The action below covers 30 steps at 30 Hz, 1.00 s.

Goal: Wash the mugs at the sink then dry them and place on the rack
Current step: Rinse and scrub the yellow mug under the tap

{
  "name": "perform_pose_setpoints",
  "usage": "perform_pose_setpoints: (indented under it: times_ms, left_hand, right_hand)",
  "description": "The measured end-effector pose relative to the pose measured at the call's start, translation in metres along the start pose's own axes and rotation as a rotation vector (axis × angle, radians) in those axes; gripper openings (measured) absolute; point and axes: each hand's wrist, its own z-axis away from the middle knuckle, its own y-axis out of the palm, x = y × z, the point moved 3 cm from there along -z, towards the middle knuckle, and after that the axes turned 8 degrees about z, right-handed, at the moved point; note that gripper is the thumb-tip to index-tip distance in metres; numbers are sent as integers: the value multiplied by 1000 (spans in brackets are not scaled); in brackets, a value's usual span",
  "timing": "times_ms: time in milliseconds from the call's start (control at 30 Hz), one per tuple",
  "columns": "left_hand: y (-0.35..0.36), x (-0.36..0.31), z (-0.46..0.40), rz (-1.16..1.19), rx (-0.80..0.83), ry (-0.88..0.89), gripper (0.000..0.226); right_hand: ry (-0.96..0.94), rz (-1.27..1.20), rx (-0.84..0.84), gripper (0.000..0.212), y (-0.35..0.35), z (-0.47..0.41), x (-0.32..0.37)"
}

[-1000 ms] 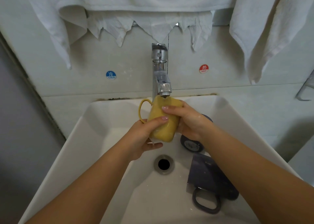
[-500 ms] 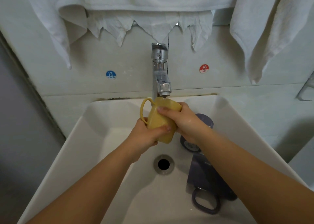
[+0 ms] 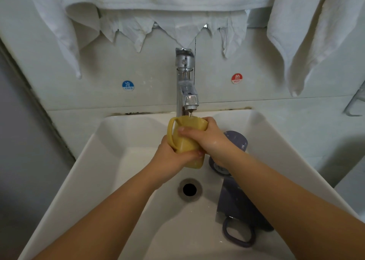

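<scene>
A yellow mug point(image 3: 186, 144) sits under the chrome faucet point(image 3: 186, 86), rim up and handle to the left, with a thin stream of water running into it. My left hand point(image 3: 173, 157) grips its lower body from below. My right hand point(image 3: 207, 137) wraps round its upper part, fingers across the front. Two dark purple mugs lie in the white sink point(image 3: 110, 161): one point(image 3: 237, 141) behind my right wrist, another point(image 3: 237, 210) on its side under my right forearm, handle toward me.
The drain point(image 3: 189, 189) is in the middle of the basin. White towels point(image 3: 173, 13) hang across the wall above, one more towel point(image 3: 312, 32) at the right. Cold and hot stickers flank the faucet. A metal bracket point(image 3: 355, 105) shows at the right edge.
My left hand has slid round the mug's lower body, fingers now wrapped across its front. My right hand's fingers moved further left over the top. The mug tilted slightly more upright.
</scene>
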Motion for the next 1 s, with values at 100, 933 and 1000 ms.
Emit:
perform_pose_setpoints:
  times_ms: [100,933,1000]
  left_hand:
    - [-2,3,1,-13,-36,-65,69]
    - [-6,6,0,26,-48,-45,83]
    - [-8,6,0,28,-55,-64,81]
  right_hand:
    - [40,11,-26,48,2,1,7]
    - [-92,30,44,37,2,4,12]
    - [-85,37,58,37,2,3,11]
